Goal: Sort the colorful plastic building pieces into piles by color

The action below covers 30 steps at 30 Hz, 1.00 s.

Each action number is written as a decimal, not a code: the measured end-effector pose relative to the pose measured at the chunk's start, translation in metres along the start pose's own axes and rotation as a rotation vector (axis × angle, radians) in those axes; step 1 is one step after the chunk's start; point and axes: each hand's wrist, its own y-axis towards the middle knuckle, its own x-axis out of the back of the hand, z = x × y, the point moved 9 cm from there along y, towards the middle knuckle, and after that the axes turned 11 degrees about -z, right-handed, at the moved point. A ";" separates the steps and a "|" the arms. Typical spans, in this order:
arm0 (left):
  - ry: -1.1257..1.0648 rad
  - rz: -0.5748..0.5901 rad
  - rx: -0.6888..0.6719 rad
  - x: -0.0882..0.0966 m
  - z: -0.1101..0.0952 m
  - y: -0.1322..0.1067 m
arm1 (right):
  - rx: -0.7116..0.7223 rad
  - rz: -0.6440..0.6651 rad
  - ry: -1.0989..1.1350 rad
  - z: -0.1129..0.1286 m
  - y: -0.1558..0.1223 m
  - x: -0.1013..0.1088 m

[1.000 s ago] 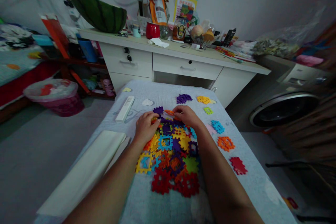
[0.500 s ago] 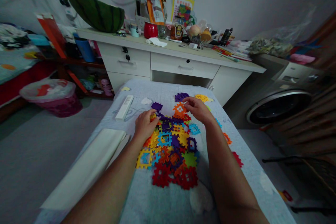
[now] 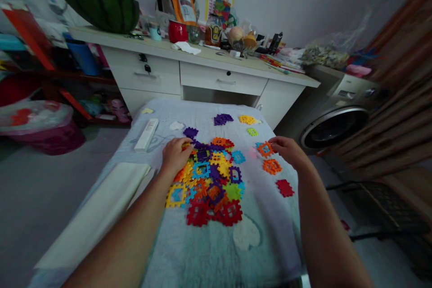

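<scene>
A heap of colourful interlocking plastic squares [image 3: 201, 170], some with window-like openings, lies mid-table. My left hand [image 3: 176, 155] rests against the heap's left edge, thumb and fingers curled around a spot where some yellow shows; what they grip is mostly hidden. Out to the right, my right hand [image 3: 288, 152] pinches an orange interlocking square [image 3: 265, 149], which partly covers a blue piece. Just below it lies a small orange stack [image 3: 272, 166], with a red piece [image 3: 285, 188] nearer me. Purple pieces [image 3: 222, 119], yellow pieces [image 3: 247, 119] and a green piece [image 3: 252, 132] lie at the far side.
The table has a pale blue cloth [image 3: 189, 252]. A white box [image 3: 146, 135] and a folded white cloth [image 3: 97, 211] lie on its left. Behind stands a white desk [image 3: 199, 56] with half a watermelon [image 3: 97, 6] and jars. At the right is a washing machine [image 3: 337, 112].
My right hand has carried the orange square rightward from the heap to above the blue piece at the right. My left hand stays at the heap. The view has turned to the right.
</scene>
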 end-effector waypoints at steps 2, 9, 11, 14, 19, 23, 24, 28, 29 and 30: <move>0.001 -0.001 -0.001 0.000 0.001 0.000 | -0.023 0.033 -0.025 -0.014 -0.008 -0.001; -0.007 0.002 0.004 -0.002 0.003 0.001 | -0.059 0.085 -0.083 -0.047 -0.029 -0.004; -0.003 0.003 0.012 -0.002 0.004 0.001 | -0.051 0.066 -0.173 -0.054 -0.031 -0.002; -0.006 0.005 0.017 -0.002 0.004 0.001 | -0.029 0.031 -0.323 -0.059 -0.033 0.001; -0.023 -0.001 0.018 -0.001 0.003 0.001 | -0.003 -0.011 -0.440 -0.062 -0.035 0.003; -0.027 -0.006 0.017 -0.001 0.004 0.001 | 0.015 -0.020 -0.450 -0.054 -0.037 0.003; -0.025 -0.005 0.014 -0.001 0.004 0.001 | 0.022 -0.026 -0.451 -0.049 -0.037 0.002; -0.009 0.004 0.009 -0.002 0.004 0.001 | 0.129 -0.046 -0.431 -0.011 -0.038 -0.010; -0.005 0.003 0.010 -0.002 0.004 0.002 | 0.175 -0.030 -0.409 0.001 -0.038 -0.018; -0.003 0.000 0.011 -0.002 0.004 0.002 | 0.219 -0.004 -0.381 0.014 -0.039 -0.027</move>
